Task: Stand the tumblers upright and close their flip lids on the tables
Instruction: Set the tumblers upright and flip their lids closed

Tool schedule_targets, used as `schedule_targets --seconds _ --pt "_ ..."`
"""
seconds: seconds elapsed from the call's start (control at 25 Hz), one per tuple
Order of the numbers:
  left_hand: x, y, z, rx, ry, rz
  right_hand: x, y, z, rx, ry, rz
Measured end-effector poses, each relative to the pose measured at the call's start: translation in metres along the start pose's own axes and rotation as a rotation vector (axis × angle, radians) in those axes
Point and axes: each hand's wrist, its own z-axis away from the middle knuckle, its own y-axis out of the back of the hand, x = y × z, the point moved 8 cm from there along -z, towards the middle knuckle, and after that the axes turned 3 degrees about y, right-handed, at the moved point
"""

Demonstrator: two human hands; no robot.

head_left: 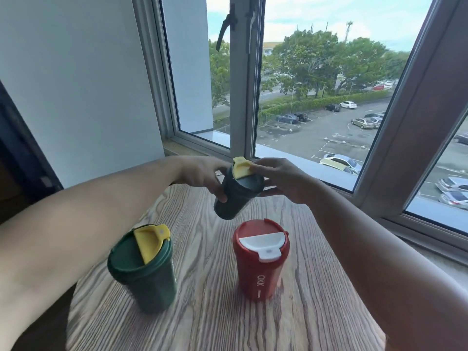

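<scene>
Three tumblers are on or over the round wooden table [202,320]. A dark green tumbler [234,201] with a yellow flip lid [240,168] is held tilted above the table's far side. My left hand [205,176] grips its body from the left. My right hand [281,176] touches the yellow flip lid with its fingertips and cups the rim. A second green tumbler [149,277] with a yellow flip lid stands near left. A red tumbler [260,269] with a white flip lid [262,245] stands near right, its lid lying flat.
A window [304,97] with grey frames and a sill runs behind the table, looking onto trees and a car park. A pale wall [76,84] is on the left. A dark object sits at the far left edge.
</scene>
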Motion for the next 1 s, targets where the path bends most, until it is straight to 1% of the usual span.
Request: schedule_targets --seconds 0.2,0.32,0.36,0.48,0.6,0.64,0.72,0.84,1.0 --pt "-0.013 -0.014 0.005 0.052 0.019 0.072 0.012 -0.004 0.009 0.052 -0.048 0.036" --pt "-0.017 -0.02 0.008 0.063 0.081 0.261 0.018 -0.003 0.014 0.105 -0.082 -0.009" --pt "-0.017 -0.021 0.009 0.056 0.09 0.292 0.019 -0.002 0.016 0.122 -0.094 -0.016" --pt "-0.015 -0.023 0.016 -0.044 0.081 0.393 0.018 -0.002 0.021 0.153 -0.115 -0.007" --pt "-0.014 -0.028 0.024 -0.166 0.138 0.519 0.013 -0.005 0.026 0.16 -0.121 0.059" --pt "-0.013 -0.029 0.026 -0.167 0.169 0.509 0.012 -0.007 0.028 0.153 -0.127 0.082" --pt "-0.011 -0.029 0.024 -0.087 0.219 0.408 0.011 -0.01 0.032 0.134 -0.161 0.148" --pt "-0.006 -0.027 0.016 0.015 0.215 0.371 0.013 -0.003 0.048 0.085 -0.245 0.267" --pt "-0.006 -0.027 0.015 0.012 0.221 0.404 0.019 0.006 0.084 -0.078 -0.358 0.268"
